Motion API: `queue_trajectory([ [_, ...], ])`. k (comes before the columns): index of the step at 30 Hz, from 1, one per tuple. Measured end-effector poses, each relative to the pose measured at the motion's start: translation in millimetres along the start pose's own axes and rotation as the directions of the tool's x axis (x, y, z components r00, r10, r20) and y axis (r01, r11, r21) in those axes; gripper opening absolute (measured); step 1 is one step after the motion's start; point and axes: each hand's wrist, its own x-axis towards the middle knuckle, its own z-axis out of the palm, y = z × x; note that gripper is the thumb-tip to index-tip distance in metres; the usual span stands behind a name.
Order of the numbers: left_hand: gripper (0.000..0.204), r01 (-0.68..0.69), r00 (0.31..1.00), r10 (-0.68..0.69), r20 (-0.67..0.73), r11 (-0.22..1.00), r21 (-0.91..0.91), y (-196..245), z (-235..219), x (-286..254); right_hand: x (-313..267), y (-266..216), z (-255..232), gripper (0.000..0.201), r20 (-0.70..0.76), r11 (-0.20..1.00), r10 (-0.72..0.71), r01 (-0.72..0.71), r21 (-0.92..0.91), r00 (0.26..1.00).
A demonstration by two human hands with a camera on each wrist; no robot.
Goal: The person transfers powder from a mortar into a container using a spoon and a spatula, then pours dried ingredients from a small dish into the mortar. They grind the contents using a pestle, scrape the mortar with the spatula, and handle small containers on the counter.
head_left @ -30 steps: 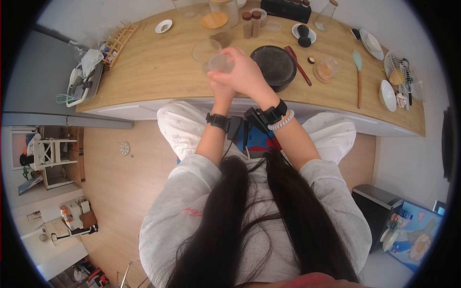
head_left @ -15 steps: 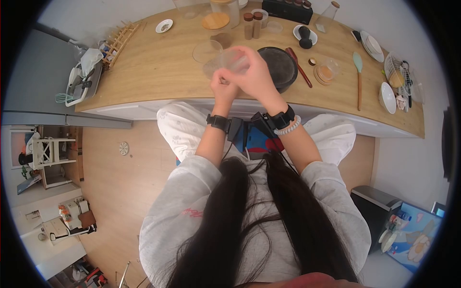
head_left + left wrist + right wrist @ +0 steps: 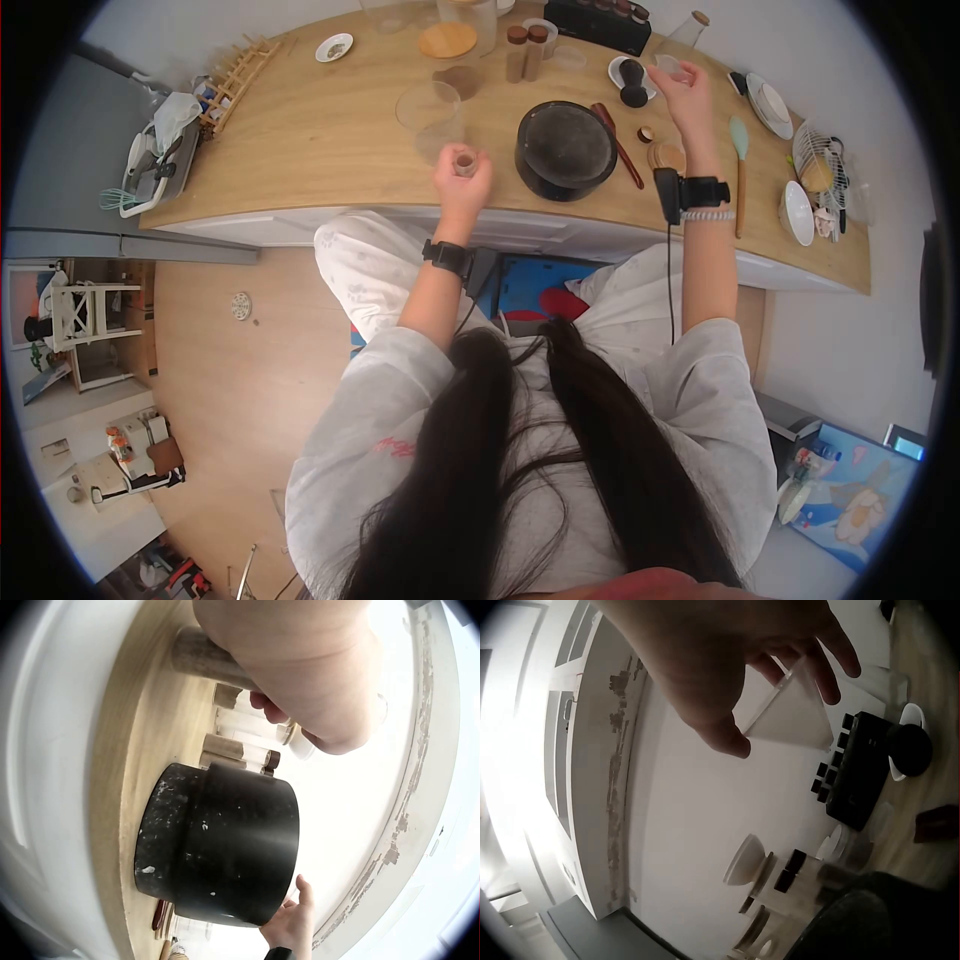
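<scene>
Near the counter's front edge, my left hand grips a small clear bottle with brown contents. Its open mouth faces up in the head view. At the back right, my right hand holds a clear funnel by its wide rim, thumb on one side and fingers on the other, raised above the counter. Between the hands stands a heavy black vessel with white specks on its side. A round clear glass container stands just beyond my left hand.
Two brown-capped bottles, a wooden-lidded jar and a black spice rack line the back. A dark red wooden utensil and a green spatula lie to the right, near a white bowl.
The hands were together at the front middle. My right hand has moved away to the back right with the funnel. My left hand stays near the front with the bottle, now in plain view.
</scene>
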Motion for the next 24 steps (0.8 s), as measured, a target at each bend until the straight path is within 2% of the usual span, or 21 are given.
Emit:
queue_trajectory([
  [2, 0.014, 0.008, 1.0, -0.008, 0.001, 1.0, 0.01, -1.5, -0.8, 1.5, 26.0, 21.8, -6.6, 0.078, 0.067, 0.975, 0.103, -0.087, -0.204, 0.992],
  [3, 0.014, 0.004, 1.0, -0.004, 0.011, 1.0, 0.022, -2.8, -1.4, 1.5, 34.2, 27.6, -10.0, 0.078, 0.068, 0.975, 0.101, -0.086, -0.204, 0.993],
  [5, 0.014, -0.001, 1.0, 0.001, 0.019, 0.999, 0.034, -3.7, -1.8, 2.1, 47.7, 36.1, -14.7, 0.08, 0.151, 0.883, 0.17, -0.083, -0.461, 0.974],
  [6, 0.014, -0.011, 1.0, 0.011, 0.018, 0.999, 0.042, -3.5, -1.7, 2.2, 54.8, 40.8, -16.1, 0.08, 0.152, 0.884, 0.168, -0.08, -0.461, 0.974],
  [8, 0.013, -0.021, 1.0, 0.021, 0.016, 0.998, 0.052, -3.4, -1.5, 1.7, 64.7, 52.0, -16.4, 0.079, 0.254, 0.84, 0.28, -0.108, -0.531, 0.926],
  [9, 0.013, -0.02, 1.0, 0.019, 0.015, 0.999, 0.048, -3.5, -1.6, 2.0, 65.5, 47.7, -14.4, 0.079, 0.255, 0.841, 0.279, -0.107, -0.53, 0.926],
  [11, 0.013, -0.019, 1.0, 0.019, 0.012, 0.999, 0.047, -3.5, -1.9, 2.3, 68.7, 38.8, -9.2, 0.077, 0.366, 0.837, 0.397, -0.168, -0.521, 0.841],
  [12, 0.013, -0.017, 1.0, 0.015, 0.025, 0.998, 0.059, -4.7, -2.7, 2.2, 72.6, 42.8, -4.6, 0.077, 0.37, 0.839, 0.395, -0.166, -0.518, 0.841],
  [15, 0.013, -0.033, 0.999, 0.03, 0.032, 0.994, 0.1, -4.7, -4.2, 2.8, 92.1, 87.4, 14.6, 0.084, 0.383, 0.816, 0.425, -0.164, -0.555, 0.82],
  [17, 0.013, -0.049, 0.999, 0.046, 0.029, 0.991, 0.124, -2.8, -3.6, 2.1, 100.6, 118.7, 21.1, 0.089, 0.412, 0.874, 0.377, -0.171, -0.455, 0.83],
  [18, 0.014, -0.037, 0.999, 0.034, 0.027, 0.992, 0.122, -1.2, -3.1, 1.2, 97.0, 113.9, 22.7, 0.089, 0.415, 0.874, 0.377, -0.17, -0.454, 0.828],
  [20, 0.014, -0.021, 1.0, 0.018, 0.024, 0.992, 0.121, -1.0, -3.7, 0.6, 88.4, 104.7, 24.0, 0.091, 0.307, 0.841, 0.405, -0.219, -0.494, 0.861],
  [21, 0.014, -0.016, 1.0, 0.013, 0.027, 0.994, 0.104, -3.7, -3.6, 0.4, 86.1, 102.2, 24.5, 0.091, 0.31, 0.84, 0.407, -0.219, -0.496, 0.86],
  [23, 0.014, -0.006, 0.999, 0.004, 0.033, 0.996, 0.086, -8.9, -3.1, 0.3, 81.5, 97.4, 23.4, 0.089, 0.269, 0.852, 0.321, -0.153, -0.501, 0.908],
  [24, 0.014, -0.008, 1.0, 0.006, 0.029, 0.997, 0.075, -12.8, -2.6, 0.5, 78.5, 92.5, 23.0, 0.089, 0.268, 0.849, 0.325, -0.155, -0.504, 0.907],
])
